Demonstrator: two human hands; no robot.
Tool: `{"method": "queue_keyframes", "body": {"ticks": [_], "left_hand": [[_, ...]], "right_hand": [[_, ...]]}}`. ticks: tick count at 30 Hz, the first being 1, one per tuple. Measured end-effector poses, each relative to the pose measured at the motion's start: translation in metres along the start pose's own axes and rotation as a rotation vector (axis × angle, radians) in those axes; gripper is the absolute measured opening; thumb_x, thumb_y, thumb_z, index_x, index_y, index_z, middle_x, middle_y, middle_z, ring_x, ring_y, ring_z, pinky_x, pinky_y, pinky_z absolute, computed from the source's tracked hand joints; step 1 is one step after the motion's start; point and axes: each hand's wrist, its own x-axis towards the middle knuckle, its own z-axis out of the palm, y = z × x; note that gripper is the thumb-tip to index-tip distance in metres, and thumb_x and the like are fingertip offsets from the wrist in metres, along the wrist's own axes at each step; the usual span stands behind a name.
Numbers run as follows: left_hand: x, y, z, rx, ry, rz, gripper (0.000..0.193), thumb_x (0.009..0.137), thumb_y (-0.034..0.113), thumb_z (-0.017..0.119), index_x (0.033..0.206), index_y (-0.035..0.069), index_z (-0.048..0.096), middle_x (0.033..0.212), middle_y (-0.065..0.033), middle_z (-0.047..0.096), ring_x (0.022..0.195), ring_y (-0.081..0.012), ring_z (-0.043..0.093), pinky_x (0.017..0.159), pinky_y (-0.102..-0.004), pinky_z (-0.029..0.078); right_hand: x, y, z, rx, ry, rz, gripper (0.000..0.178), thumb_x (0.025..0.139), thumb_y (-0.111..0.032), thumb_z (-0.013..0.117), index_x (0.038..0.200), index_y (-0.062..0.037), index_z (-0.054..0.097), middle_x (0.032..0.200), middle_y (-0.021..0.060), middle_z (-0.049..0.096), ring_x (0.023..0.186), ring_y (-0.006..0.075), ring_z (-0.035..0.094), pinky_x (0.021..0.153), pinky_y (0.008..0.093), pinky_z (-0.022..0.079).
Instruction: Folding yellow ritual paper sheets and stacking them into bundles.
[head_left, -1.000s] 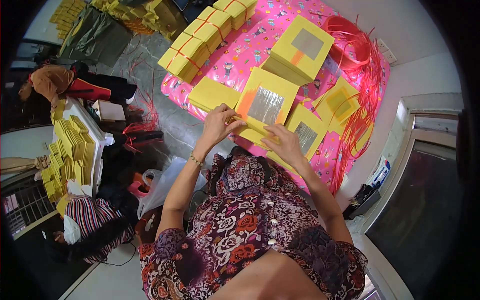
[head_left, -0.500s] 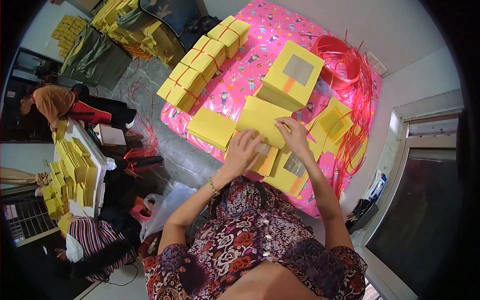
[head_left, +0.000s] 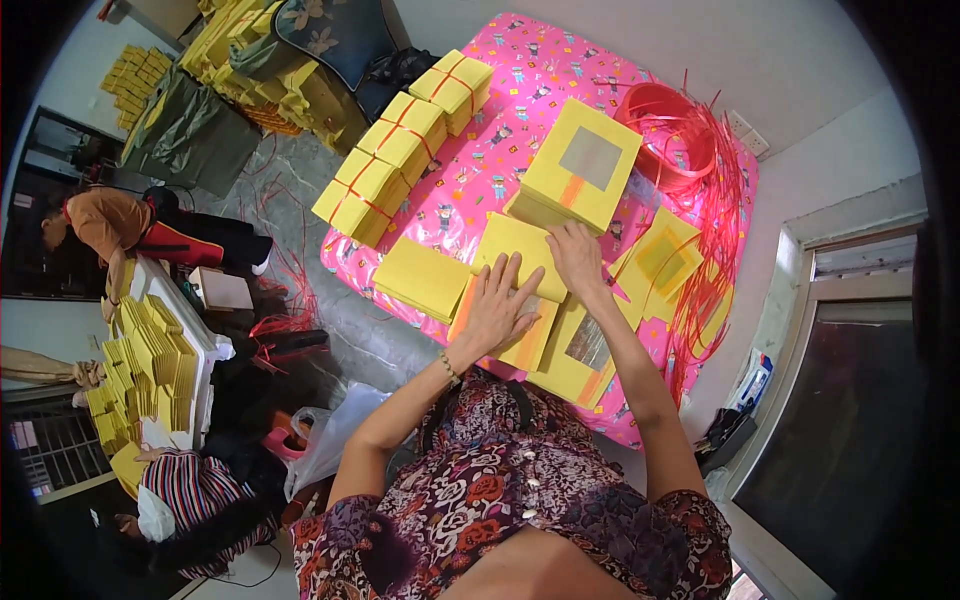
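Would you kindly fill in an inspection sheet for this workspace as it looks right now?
Surface: pink patterned cloth covering a table.
Job's things: flat yellow paper stack under both hands; another yellow stack beside it; sheets with silver squares.
Clutter: tall yellow stack with a grey square; tied yellow bundles at the far edge.
Hands: left hand spread flat on the stack; right hand pressing its far edge; neither grips anything.
Cables: nothing seen; loose red plastic string only.
Surroundings: two other people on the left at a white table with yellow paper; grey floor.
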Motion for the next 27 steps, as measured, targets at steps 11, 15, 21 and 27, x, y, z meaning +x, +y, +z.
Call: {"method": "queue_keyframes", "body": {"ticks": [11, 15, 21, 27], "left_hand": [[0.002, -0.003, 0.004, -0.03, 0.009, 0.002, 0.078, 0.088, 0.045, 0.063, 0.155, 0.023, 0.029, 0.156, -0.0224, 0.026, 0.144, -0.0414, 0.023, 0.116, -0.0562, 0.019], [0.004, -0.003, 0.004, -0.012, 0.008, 0.013, 0.071, 0.092, 0.048, 0.058, 0.153, 0.022, 0.033, 0.154, -0.0233, 0.028, 0.143, -0.0419, 0.023, 0.115, -0.0554, 0.02], [0.005, -0.003, 0.002, -0.044, -0.011, 0.012, 0.068, 0.093, 0.047, 0.057, 0.152, 0.021, 0.036, 0.155, -0.0238, 0.027, 0.144, -0.0426, 0.021, 0.116, -0.0559, 0.018], [0.004, -0.003, 0.001, -0.065, -0.014, 0.018, 0.065, 0.094, 0.047, 0.056, 0.15, 0.018, 0.038, 0.154, -0.0245, 0.027, 0.144, -0.0428, 0.021, 0.116, -0.0563, 0.016]], "right_hand": [[0.016, -0.012, 0.012, 0.2, -0.151, 0.071, 0.028, 0.095, -0.016, 0.055, 0.118, -0.0019, 0.062, 0.107, 0.0189, 0.062, 0.1, 0.0398, 0.06, 0.087, 0.0472, 0.048], [0.018, -0.013, 0.014, 0.176, -0.16, 0.093, 0.028, 0.094, -0.015, 0.056, 0.119, -0.0038, 0.062, 0.107, 0.0183, 0.062, 0.103, 0.038, 0.06, 0.087, 0.0475, 0.049], [0.019, -0.015, 0.018, 0.182, -0.166, 0.068, 0.027, 0.094, -0.014, 0.055, 0.117, -0.0018, 0.062, 0.109, 0.0195, 0.062, 0.107, 0.0386, 0.059, 0.09, 0.0478, 0.047], [0.017, -0.015, 0.023, 0.16, -0.134, 0.068, 0.026, 0.093, -0.013, 0.056, 0.117, -0.0026, 0.062, 0.108, 0.0185, 0.062, 0.106, 0.0382, 0.059, 0.089, 0.0479, 0.048]]}}
